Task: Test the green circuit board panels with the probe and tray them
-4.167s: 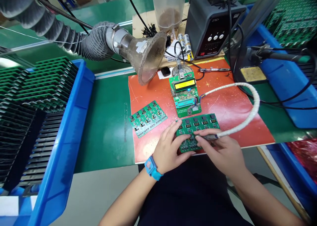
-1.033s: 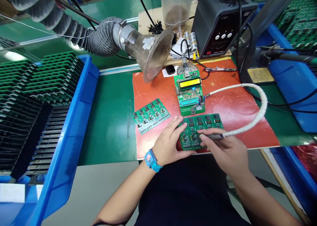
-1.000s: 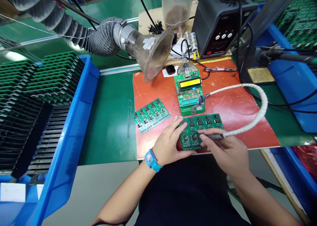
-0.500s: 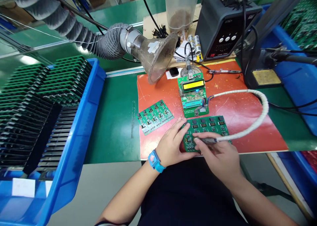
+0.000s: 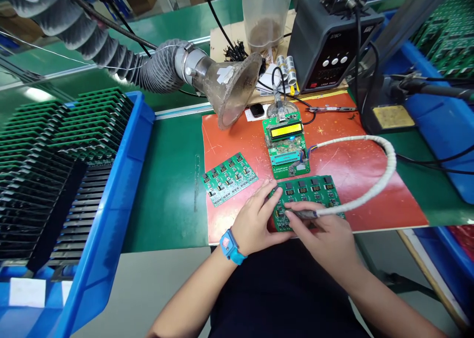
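Observation:
A green circuit board [image 5: 313, 196] with several two-digit displays lies near the front edge of the red mat. My left hand [image 5: 261, 217], with a blue watch on its wrist, grips this board at its left end, fingers on the left edge and thumb along the front. Pinched in my right hand [image 5: 326, 232] is a dark probe [image 5: 306, 213], held low over the left part of the board; its tip is hidden by my fingers. From the probe a white-wrapped cable [image 5: 387, 165] loops back to a programmer board [image 5: 287, 145] with a lit yellow screen.
Another circuit board [image 5: 229, 178] lies on the red mat [image 5: 388, 200] to the left. Racked boards fill a blue bin [image 5: 126, 145] further left. A fume extractor hood [image 5: 233, 93] hangs over the mat's back. Behind stands a soldering station [image 5: 329, 47]; at right, another blue bin [image 5: 437, 116].
The whole view has shifted slightly. My right hand and the probe have moved a little to the left over the board. My left hand keeps its grip on the board.

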`<act>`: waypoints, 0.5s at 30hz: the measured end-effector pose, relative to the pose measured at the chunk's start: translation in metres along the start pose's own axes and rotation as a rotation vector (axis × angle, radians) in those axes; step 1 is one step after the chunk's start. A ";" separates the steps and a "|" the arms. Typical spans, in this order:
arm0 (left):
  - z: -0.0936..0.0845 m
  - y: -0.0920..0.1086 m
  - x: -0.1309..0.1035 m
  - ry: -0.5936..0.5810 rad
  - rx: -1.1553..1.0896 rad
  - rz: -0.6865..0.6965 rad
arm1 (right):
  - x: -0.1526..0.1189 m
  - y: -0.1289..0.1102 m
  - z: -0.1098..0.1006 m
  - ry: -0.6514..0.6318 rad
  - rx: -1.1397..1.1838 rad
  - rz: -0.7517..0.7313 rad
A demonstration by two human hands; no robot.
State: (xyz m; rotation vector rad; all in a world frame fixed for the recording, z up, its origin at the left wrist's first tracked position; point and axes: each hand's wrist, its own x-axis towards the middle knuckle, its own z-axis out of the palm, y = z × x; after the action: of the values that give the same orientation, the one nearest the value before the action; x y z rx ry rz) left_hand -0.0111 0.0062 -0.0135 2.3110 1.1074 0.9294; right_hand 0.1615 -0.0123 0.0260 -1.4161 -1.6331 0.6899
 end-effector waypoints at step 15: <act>0.000 0.001 0.000 -0.003 0.006 0.000 | 0.000 0.003 -0.002 -0.029 0.037 -0.063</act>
State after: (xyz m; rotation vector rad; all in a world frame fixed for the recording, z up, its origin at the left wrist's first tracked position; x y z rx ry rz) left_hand -0.0111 0.0058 -0.0129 2.3160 1.1107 0.9241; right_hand 0.1652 -0.0121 0.0242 -1.3282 -1.6722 0.7030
